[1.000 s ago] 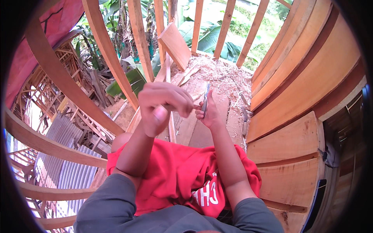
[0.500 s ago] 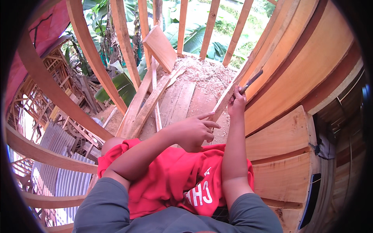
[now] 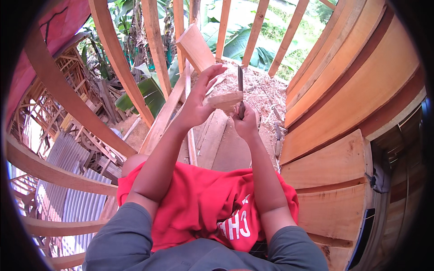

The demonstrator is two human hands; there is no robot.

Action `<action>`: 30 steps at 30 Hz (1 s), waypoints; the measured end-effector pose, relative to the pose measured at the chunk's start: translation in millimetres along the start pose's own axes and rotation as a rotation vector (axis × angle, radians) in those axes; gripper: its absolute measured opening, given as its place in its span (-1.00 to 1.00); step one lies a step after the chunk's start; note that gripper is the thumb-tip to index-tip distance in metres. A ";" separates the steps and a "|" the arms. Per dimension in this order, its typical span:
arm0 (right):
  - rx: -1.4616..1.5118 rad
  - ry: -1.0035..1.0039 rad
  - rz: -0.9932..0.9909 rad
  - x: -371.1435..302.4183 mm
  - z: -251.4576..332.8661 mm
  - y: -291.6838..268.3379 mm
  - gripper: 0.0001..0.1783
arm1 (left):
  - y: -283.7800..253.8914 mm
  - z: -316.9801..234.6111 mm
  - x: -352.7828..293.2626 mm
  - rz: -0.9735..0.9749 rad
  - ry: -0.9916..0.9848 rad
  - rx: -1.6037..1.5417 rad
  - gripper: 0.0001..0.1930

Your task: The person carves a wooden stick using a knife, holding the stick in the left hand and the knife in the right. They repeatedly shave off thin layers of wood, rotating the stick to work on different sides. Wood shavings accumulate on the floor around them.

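Note:
My right hand point(image 3: 247, 123), ahead of my lap, is closed round a slim tool point(image 3: 240, 83) with a dark, narrow blade pointing up; whether it is a chisel or a knife I cannot tell. A pale piece of wood point(image 3: 224, 99) runs from beside that hand toward my left palm. My right fingers appear to hold it along with the tool. My left hand point(image 3: 201, 101) is raised at the wood's other end, its fingers stretched out and apart. Its thumb side is against or very near the wood.
Wood shavings point(image 3: 266, 90) cover the far floorboards. Another hand tool point(image 3: 278, 139) lies at the right. A thick wooden block point(image 3: 196, 47) leans against upright posts, with long boards point(image 3: 165, 115) below it. Curved planking point(image 3: 352, 86) rises on the right, open ribs point(image 3: 81, 108) on the left.
Both hands have risen and moved left, bringing the tool and wood along. My left hand has turned from pointing to fingers up. The tool on the floor has come into sight.

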State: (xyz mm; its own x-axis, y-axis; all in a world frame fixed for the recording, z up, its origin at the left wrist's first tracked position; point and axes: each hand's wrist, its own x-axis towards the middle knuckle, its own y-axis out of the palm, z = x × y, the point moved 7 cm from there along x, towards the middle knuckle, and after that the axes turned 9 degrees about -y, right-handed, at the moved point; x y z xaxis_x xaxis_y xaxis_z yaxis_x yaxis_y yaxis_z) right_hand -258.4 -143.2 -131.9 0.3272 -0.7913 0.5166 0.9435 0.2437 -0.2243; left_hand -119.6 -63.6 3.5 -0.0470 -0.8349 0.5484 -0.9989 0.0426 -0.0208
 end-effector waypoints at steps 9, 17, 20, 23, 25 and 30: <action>0.267 0.087 0.050 -11.8 -6.8 40.3 -0.81 | 4.7 -28.8 -7.9 0.180 0.334 0.165 -0.55; 0.094 0.433 -0.043 -11.8 0.4 1.3 -0.79 | -28.5 -3.6 -0.5 -0.128 0.060 -0.040 -0.79; 0.007 0.525 0.016 -23.2 -0.4 14.0 -0.78 | -68.0 -0.1 -12.8 -0.219 0.026 -0.144 -0.72; -0.088 0.515 0.085 -40.1 -38.1 21.7 -0.78 | -74.3 -9.0 -5.9 -0.066 0.109 -0.273 -0.40; -0.117 0.625 0.077 -59.1 -70.5 30.6 -0.72 | -71.2 -1.1 -1.2 -0.024 0.069 -0.360 -0.23; -0.007 0.848 0.227 -62.8 -71.9 76.6 -0.51 | -87.8 6.8 0.2 -0.105 -0.094 -0.336 -0.10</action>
State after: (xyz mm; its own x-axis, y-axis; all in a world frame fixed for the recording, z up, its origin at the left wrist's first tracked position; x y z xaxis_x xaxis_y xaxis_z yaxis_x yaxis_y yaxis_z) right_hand -210.4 -115.1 -240.9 0.3561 -0.8747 -0.3287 0.8590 0.4449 -0.2532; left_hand -31.9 -71.2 -0.2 0.0402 -0.8904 0.4534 -0.9414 0.1183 0.3159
